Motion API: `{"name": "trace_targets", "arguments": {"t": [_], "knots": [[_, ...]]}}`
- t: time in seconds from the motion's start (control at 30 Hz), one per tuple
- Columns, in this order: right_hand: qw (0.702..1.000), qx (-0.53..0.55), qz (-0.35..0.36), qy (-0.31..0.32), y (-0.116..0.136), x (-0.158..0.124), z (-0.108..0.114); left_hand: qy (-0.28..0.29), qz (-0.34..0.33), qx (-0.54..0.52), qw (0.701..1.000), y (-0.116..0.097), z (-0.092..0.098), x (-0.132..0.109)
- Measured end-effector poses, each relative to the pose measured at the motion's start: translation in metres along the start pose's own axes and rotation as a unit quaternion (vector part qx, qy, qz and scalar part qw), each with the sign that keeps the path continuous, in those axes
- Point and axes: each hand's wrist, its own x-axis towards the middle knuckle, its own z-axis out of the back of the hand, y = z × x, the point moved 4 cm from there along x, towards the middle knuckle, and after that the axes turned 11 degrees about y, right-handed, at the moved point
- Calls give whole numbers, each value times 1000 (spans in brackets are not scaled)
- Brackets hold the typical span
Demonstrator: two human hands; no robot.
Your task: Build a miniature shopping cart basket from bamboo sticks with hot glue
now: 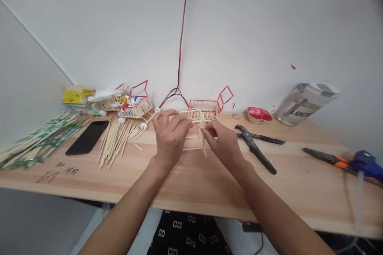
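Observation:
A small unpainted frame of thin wooden sticks stands on the wooden table between both hands. My left hand curls around its left side, fingers closed on the sticks. My right hand pinches the frame's right edge with thumb and fingers. Just behind it stands a finished stick cart with red-painted rails.
Loose sticks and a black phone lie at left, beside packets of sticks. More small carts stand at the back left. Black pliers, a red paint lid, a silver can and a blue glue gun are at right.

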Motion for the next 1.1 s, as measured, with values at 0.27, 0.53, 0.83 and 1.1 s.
{"name": "trace_targets", "arguments": {"t": [0.27, 0.53, 0.83, 1.1], "knots": [[1000, -7, 3, -3, 2, 1, -2, -14, 4, -6, 1000, 2, -1, -1], [1000, -14, 4, -10, 7, 2, 0, -14, 11, -11, 1000, 7, 1, -3], [1000, 24, -19, -5, 7, 3, -1, 11, -7, 15, 1000, 7, 1, 3], [1000, 21, -4, -22, 11, 5, 1, 5, 58, -59, 997, 30, 14, -4]]}}
